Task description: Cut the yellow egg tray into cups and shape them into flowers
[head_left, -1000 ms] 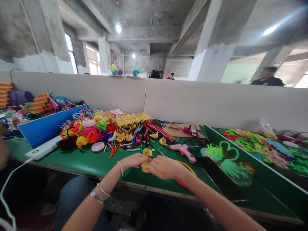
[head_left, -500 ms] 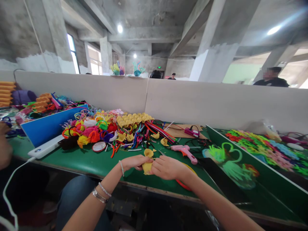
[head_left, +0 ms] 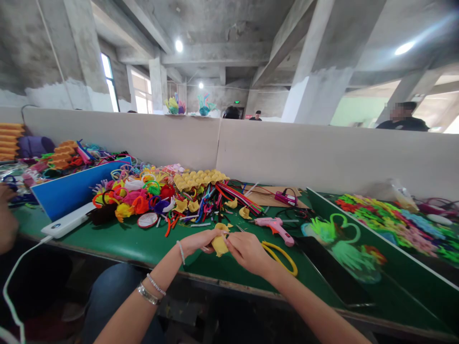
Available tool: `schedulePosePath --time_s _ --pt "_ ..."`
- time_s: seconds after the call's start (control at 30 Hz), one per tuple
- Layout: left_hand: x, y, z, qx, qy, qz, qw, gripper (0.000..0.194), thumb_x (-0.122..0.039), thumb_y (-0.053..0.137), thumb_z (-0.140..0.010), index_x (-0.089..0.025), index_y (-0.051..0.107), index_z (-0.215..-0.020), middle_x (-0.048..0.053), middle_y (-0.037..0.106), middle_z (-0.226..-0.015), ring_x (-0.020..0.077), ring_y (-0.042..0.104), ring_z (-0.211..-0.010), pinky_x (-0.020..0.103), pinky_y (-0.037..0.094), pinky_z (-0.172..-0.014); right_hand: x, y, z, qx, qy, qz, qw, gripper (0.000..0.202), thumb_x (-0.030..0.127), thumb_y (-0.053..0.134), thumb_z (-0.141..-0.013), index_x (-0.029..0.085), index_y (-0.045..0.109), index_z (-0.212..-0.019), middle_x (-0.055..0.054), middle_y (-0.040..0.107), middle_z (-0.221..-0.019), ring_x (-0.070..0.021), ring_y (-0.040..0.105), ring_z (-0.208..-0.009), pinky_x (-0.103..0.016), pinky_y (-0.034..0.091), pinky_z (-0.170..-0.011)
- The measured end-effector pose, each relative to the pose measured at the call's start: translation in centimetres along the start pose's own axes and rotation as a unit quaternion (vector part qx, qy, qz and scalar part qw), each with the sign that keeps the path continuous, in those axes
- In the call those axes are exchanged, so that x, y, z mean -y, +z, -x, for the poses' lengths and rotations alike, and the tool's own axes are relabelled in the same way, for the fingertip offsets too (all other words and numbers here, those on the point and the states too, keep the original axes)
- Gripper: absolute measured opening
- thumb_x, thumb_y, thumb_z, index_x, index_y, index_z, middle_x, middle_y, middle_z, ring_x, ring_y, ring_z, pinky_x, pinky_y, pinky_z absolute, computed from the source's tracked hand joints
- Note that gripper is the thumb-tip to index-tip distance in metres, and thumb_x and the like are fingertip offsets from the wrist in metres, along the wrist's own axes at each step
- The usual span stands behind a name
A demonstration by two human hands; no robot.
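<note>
My left hand [head_left: 205, 240] pinches a yellow egg-carton cup [head_left: 220, 245] from its left side, above the front part of the green table. My right hand [head_left: 247, 251] has its thumb and fingers closed at the cup's right rim. Their exact grip is partly hidden. Just behind, another yellow cup piece [head_left: 223, 227] is partly covered by my left fingers. Below my right hand lie scissors, with a yellow handle loop [head_left: 294, 268] and the blade tips [head_left: 240, 228] showing. A pink glue gun [head_left: 274, 227] rests to the right.
Loose cup pieces [head_left: 244, 212] lie behind my hands, before a yellow egg tray [head_left: 201, 178] and colourful pipe cleaners [head_left: 134, 193]. A black tablet-like slab [head_left: 333, 272] and green divider [head_left: 387, 243] stand right. A white power strip [head_left: 68, 220] lies left, near another person's arm [head_left: 6, 220].
The yellow cup has turned and risen slightly in my fingers. My right hand has shifted a little, and its forearm has swung left, uncovering the yellow scissor handle and hiding the red part.
</note>
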State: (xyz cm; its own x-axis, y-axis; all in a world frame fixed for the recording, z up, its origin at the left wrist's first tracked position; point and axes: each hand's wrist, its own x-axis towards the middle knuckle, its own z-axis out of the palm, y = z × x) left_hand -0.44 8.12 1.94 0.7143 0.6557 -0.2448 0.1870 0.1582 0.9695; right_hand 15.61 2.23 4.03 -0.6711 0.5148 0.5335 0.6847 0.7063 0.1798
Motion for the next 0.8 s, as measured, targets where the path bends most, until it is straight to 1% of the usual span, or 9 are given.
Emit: schedulePosePath --time_s 0.07,0.2,0.3,0.37,0.47,0.53,0.6,0.7,0.8 --pt "0.0 0.2 0.3 0.006 -0.003 -0.015 1.0 0.038 -0.05 0.037 -0.076 -0.018 0.039 -0.057 -0.008 0.031 -0.039 0.0038 0.017 -0.032 0.024 0.007 -0.037 -0.3 -0.1 -0.1 -0.001 0.015 -0.009 1.0 0.041 0.026 0.019 -0.093 0.018 0.049 -0.067 0.0 0.054 -0.057 -0.0114 0.048 -0.053 -0.024 0.03 -0.053" --pt "-0.2 0.5 0.6 0.012 0.014 -0.006 1.0 0.038 -0.051 0.049 -0.071 -0.016 0.042 -0.057 -0.008 0.033 -0.039 0.0035 0.021 -0.032 0.024 0.007 -0.037 -1.1 -0.8 0.0 -0.019 0.095 -0.022 0.995 0.043 0.029 0.018 -0.094 0.018 0.045 -0.063 0.001 0.05 -0.054 -0.0105 0.045 -0.049 -0.023 0.03 -0.051" --pt "-0.4 0.5 0.4 -0.005 0.035 0.03 0.999 0.039 -0.054 0.041 -0.073 -0.017 0.042 -0.061 -0.009 0.032 -0.039 0.0032 0.018 -0.03 0.023 0.007 -0.036 -1.2 -1.6 0.2 -0.015 0.09 -0.026 0.995 0.042 0.03 0.021 -0.093 0.019 0.045 -0.06 0.001 0.049 -0.054 -0.0104 0.043 -0.049 -0.023 0.029 -0.05" --pt "-0.4 0.4 0.1 -0.012 0.04 0.038 0.998 0.04 -0.055 0.037 -0.074 -0.017 0.044 -0.066 -0.009 0.034 -0.039 0.0031 0.018 -0.03 0.022 0.007 -0.035 -1.2 -2.2 0.3 -0.01 0.094 -0.036 0.995 0.042 0.03 0.022 -0.093 0.019 0.045 -0.059 0.001 0.049 -0.054 -0.0103 0.043 -0.049 -0.023 0.029 -0.05" --pt "-0.4 0.4 0.0 -0.014 0.046 0.04 0.998 0.045 -0.058 0.038 -0.073 -0.015 0.049 -0.072 -0.007 0.041 -0.042 0.0031 0.024 -0.031 0.021 0.009 -0.035 -1.1 -3.0 0.3 0.012 0.118 -0.068 0.991 0.039 0.029 0.027 -0.092 0.018 0.046 -0.06 0.001 0.05 -0.056 -0.0099 0.043 -0.05 -0.022 0.031 -0.05" --pt "-0.4 0.4 0.2 -0.02 0.047 0.045 0.998 0.049 -0.06 0.039 -0.073 -0.013 0.051 -0.071 -0.004 0.046 -0.045 0.0035 0.03 -0.034 0.021 0.011 -0.036 -1.0 -3.4 0.5 0.038 0.119 -0.091 0.988 0.035 0.028 0.03 -0.091 0.018 0.048 -0.062 0.001 0.051 -0.059 -0.01 0.045 -0.053 -0.021 0.033 -0.051" --pt "-0.5 0.5 0.4 -0.027 0.064 0.064 0.996 0.052 -0.062 0.04 -0.073 -0.011 0.052 -0.071 -0.002 0.05 -0.049 0.0035 0.033 -0.036 0.02 0.013 -0.036 -0.9 -3.8 0.9 0.062 0.114 -0.107 0.986 0.033 0.027 0.032 -0.09 0.018 0.048 -0.063 0.001 0.051 -0.059 -0.0101 0.046 -0.055 -0.021 0.034 -0.053" --pt "-0.4 0.6 0.5 -0.029 0.111 0.124 0.986 0.052 -0.061 0.046 -0.07 -0.01 0.053 -0.078 0.001 0.055 -0.057 0.0028 0.033 -0.038 0.019 0.016 -0.037 -0.4 -4.3 2.1 0.091 0.116 -0.143 0.979 0.032 0.023 0.037 -0.087 0.018 0.048 -0.058 0.001 0.051 -0.06 -0.0102 0.047 -0.057 -0.022 0.037 -0.056" --pt "-0.3 0.6 0.5 -0.032 0.148 0.195 0.969 0.047 -0.055 0.055 -0.069 -0.011 0.053 -0.087 0.003 0.059 -0.065 0.0023 0.035 -0.039 0.018 0.018 -0.038 0.2 -5.2 4.4 0.115 0.15 -0.219 0.957 0.031 0.019 0.042 -0.082 0.018 0.046 -0.052 -0.003 0.058 -0.075 -0.0113 0.053 -0.066 -0.024 0.041 -0.064"
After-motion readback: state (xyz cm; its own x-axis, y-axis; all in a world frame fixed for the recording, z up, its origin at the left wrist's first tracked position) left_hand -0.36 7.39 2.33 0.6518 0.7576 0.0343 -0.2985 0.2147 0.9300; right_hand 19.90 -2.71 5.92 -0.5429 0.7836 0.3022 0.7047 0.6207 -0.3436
